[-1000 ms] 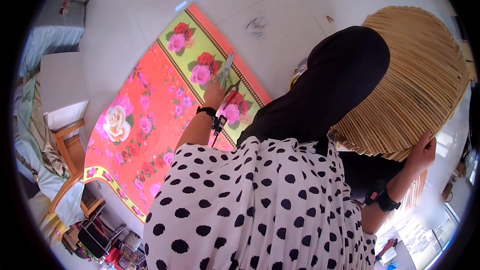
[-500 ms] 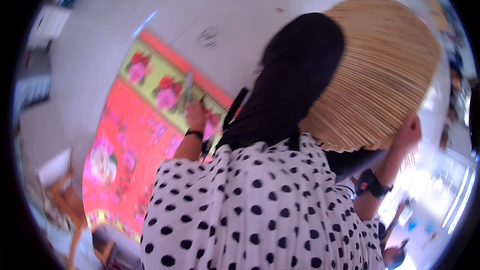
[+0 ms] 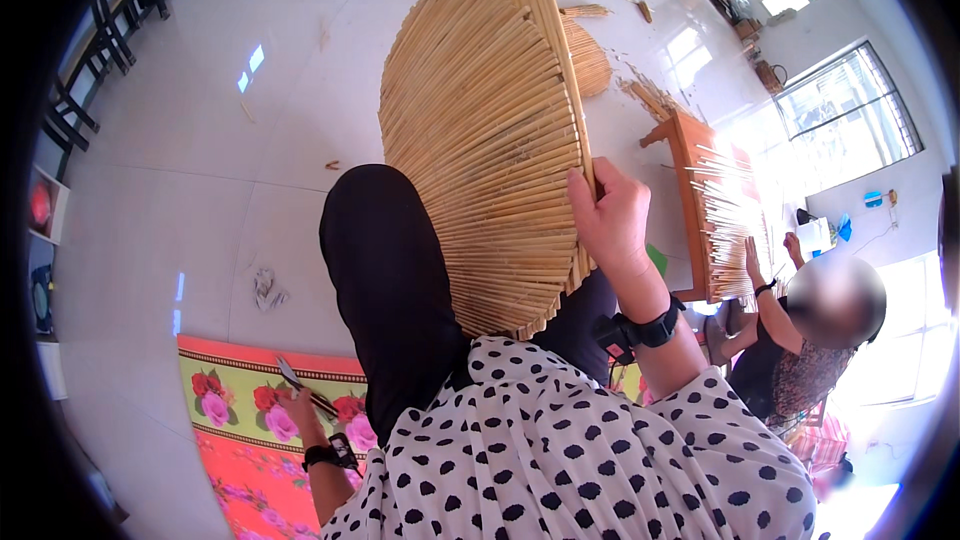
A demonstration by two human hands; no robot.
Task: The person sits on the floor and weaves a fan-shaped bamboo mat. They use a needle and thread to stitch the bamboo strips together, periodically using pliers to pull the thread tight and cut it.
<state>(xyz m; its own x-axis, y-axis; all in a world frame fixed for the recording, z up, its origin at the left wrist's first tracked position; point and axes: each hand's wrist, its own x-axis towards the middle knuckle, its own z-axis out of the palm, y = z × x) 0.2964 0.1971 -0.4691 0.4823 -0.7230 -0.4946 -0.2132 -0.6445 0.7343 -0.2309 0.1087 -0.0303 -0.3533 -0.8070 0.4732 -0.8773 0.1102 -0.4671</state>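
A rounded mat of pale reed stalks (image 3: 480, 150) stands tilted up from my lap, leaning over my dark trousers. My right hand (image 3: 617, 215) grips its right edge, where the stalk ends form a thick rim. Low on the left, my left hand (image 3: 299, 418) reaches down beside my leg to a red and yellow flowered cloth (image 3: 235, 410). Its fingers close around a slim tool with a silver blade (image 3: 289, 372); whether it is a knife or scissors I cannot make out.
At the right, a co-worker's hands (image 3: 757, 265) rest at a wooden table (image 3: 683, 155) covered with thin sticks. Beyond my mat, another round reed piece (image 3: 587, 58) and loose stalks (image 3: 650, 95) lie on the tiled floor. Benches (image 3: 110, 25) line the far left.
My view has swung right, bringing the co-worker and table into sight. The reed mat now stands more upright over my lap, still in my right hand. My left hand stays low by the cloth.
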